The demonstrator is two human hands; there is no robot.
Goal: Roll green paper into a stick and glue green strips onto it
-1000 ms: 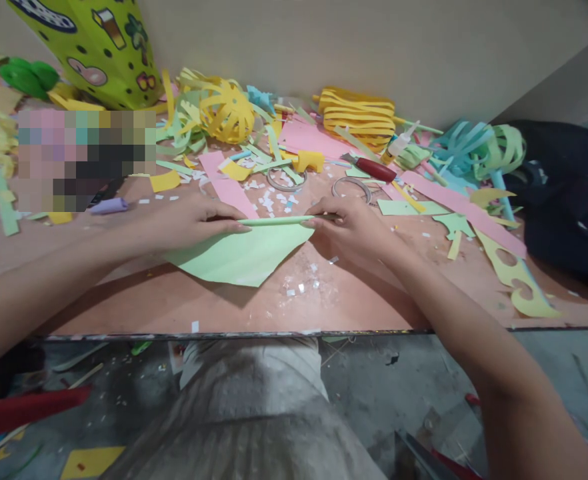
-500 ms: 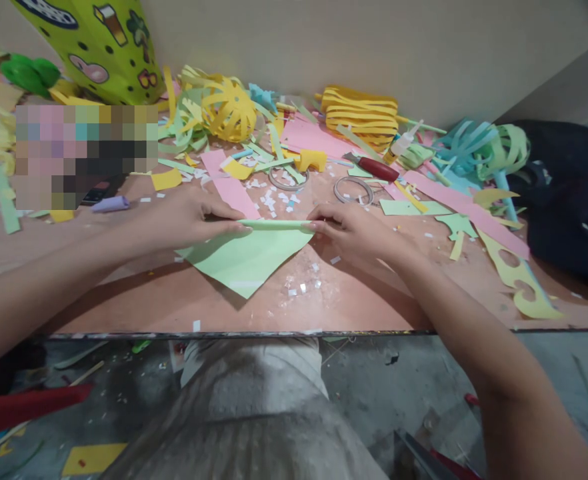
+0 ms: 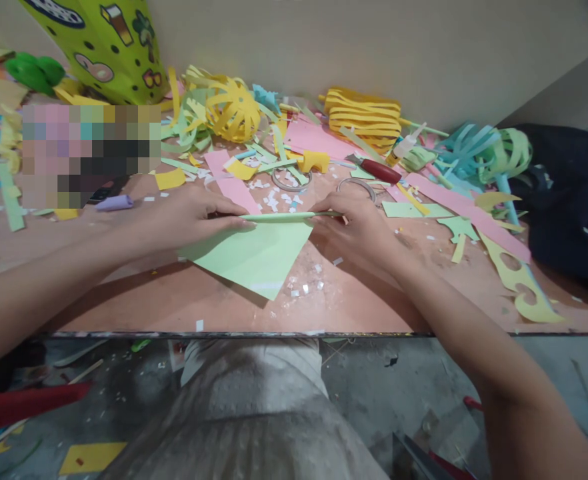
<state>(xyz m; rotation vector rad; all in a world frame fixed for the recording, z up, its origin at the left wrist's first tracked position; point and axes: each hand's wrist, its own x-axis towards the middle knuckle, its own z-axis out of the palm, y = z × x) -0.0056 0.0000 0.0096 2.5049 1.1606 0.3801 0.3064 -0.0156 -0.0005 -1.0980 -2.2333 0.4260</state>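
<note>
A: Orange-brown bench (image 3: 139,307) against a plain wall carries paper offcuts, a yellow slit-paper ball (image 3: 231,110) and a red-handled cutter (image 3: 380,171). Where is the work piece?

B: Light green paper sheet (image 3: 259,257) lies flat at the near middle of the bench. Its far edge is wound into a thin rolled tube (image 3: 284,217).

A: Hand state?

B: Left hand (image 3: 189,217) pinches the tube's left end, fingers closed on it. Right hand (image 3: 359,223) presses fingertips on the right end. Holding both ends keeps the roll tight and straight.

A: Change from the earlier frame?

B: Loose corner of the sheet now points further right, and the right hand has shifted outward, exposing more tube.
</note>
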